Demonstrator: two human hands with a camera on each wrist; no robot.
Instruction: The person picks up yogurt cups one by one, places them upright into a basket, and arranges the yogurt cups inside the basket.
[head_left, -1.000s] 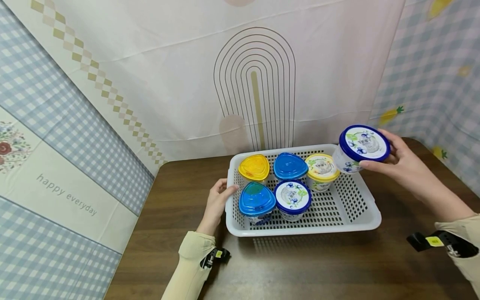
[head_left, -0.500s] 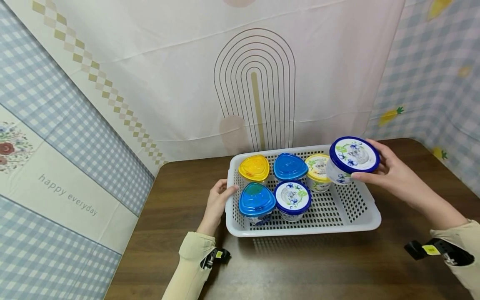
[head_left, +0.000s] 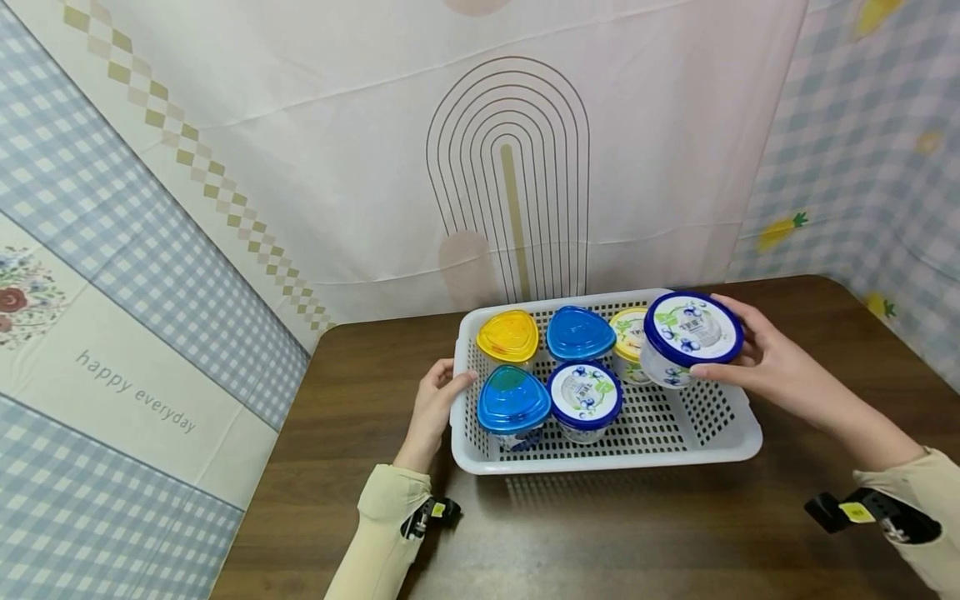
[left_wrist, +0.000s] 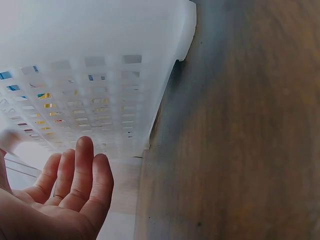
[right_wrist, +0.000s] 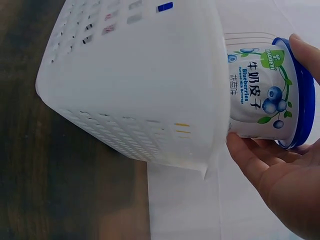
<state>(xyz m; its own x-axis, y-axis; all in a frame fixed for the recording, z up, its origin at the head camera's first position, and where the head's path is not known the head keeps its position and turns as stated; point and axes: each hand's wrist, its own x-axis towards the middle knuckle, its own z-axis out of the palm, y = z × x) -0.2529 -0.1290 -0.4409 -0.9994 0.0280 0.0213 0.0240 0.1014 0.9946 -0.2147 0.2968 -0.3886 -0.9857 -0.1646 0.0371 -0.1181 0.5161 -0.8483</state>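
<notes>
In the head view my right hand [head_left: 772,367] grips a round tub [head_left: 693,333] with a dark blue lid and a clear, blueberry-printed body. The tub hangs tilted over the right half of a white perforated plastic basket [head_left: 720,454], overlapping a yellow-lidded tub [head_left: 627,333]. My left hand [head_left: 435,408] holds the basket's left rim, thumb over the edge and fingers along the outer wall [left_wrist: 150,30]. Also in the basket stand a yellow triangular-lidded tub [head_left: 508,335], two blue triangular-lidded tubs, one at the back [head_left: 580,332] and one in front [head_left: 513,400], and another blueberry tub [head_left: 585,396].
The basket stands on a dark brown wooden table [head_left: 585,533]. Behind it hangs a pale curtain [head_left: 360,183] with an arch print, and checked cloth [head_left: 847,167] runs down the right side. Each sleeve carries a strapped black camera.
My right hand has brought the blueberry tub left and lower, from beyond the basket's back right corner to over its inside. The left hand and the basket have stayed put.
</notes>
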